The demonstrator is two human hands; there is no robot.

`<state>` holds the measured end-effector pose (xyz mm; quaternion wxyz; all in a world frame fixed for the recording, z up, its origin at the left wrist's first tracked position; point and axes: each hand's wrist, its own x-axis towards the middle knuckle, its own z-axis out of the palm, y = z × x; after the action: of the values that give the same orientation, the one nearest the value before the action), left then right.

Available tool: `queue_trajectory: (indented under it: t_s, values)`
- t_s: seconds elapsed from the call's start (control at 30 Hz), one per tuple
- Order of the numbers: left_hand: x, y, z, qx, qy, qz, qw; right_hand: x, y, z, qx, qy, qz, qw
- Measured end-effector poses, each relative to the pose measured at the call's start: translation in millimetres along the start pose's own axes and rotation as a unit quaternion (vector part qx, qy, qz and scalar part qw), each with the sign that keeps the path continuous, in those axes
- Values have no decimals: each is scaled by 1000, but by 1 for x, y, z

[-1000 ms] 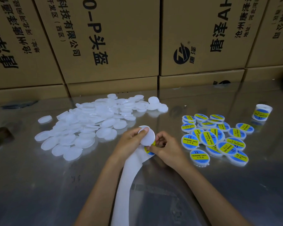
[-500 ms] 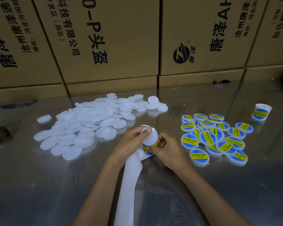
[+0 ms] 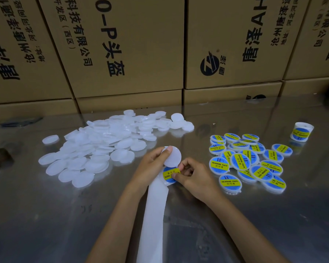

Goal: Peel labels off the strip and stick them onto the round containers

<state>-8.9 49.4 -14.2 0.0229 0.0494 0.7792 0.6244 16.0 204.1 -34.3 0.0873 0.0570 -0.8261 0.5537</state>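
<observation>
Round glossy label (image 3: 169, 174) now exposed under white disc (image 3: 172, 156).

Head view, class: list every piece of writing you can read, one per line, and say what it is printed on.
"SOLDERING PASTE": labelled containers, on the yellow band.
"PASTE": label being peeled from the strip.
"O-P" plus Chinese characters: middle box.
"AH" plus Chinese characters and a round logo: right box.
Roll: print too small to read.
</observation>
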Motion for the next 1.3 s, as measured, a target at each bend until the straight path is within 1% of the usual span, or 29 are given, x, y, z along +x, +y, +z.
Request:
queue_trajectory:
  t_s: [0.1,0.17,0.27,0.33,0.43,0.5,0.6,0.7,0.8,0.87,0.93,1.1,1.17,1.3]
  values:
    - [-1,2,1,12,-20,16,1000,-1,-1,0,-10,-7,-8,1000]
    - [-2,3,2,20,-22,12,999,0,-1,-1,-3,-8,-7,1000]
    - [-2,4,2,29,-22,0,999,1,-1,-2,41,-2,16,999]
    - [0,2,2,34,-30,-1,999,0,-2,-2,76,-13,42,996]
    - [1,1,0,0,-34,-8,999,-2,-5,-4,128,-26,76,989]
    - [2,0,-2,-26,-25,-19,999,-4,-9,-8,142,-42,81,986]
    - [4,-2,-4,-48,-1,-29,998,-8,-15,-16,143,-101,75,982]
    - [2,0,-6,-41,13,-32,999,-13,-20,-26,127,-175,60,975]
    - [1,4,-8,-42,9,-31,999,-14,-22,-33,125,-254,45,958]
    - [0,6,-11,-66,21,-28,997,-14,-23,-39,142,-280,52,948]
    - [0,6,-13,-107,43,-39,993,-12,-22,-45,160,-256,67,951]
    - [2,10,-25,-187,90,-29,978,-5,-23,-53,243,-139,101,955]
    - [0,15,-25,-216,77,-27,973,-3,-26,-51,286,-100,97,948]
    - [-7,26,-11,-220,26,-10,975,-4,-33,-38,336,-58,50,939]
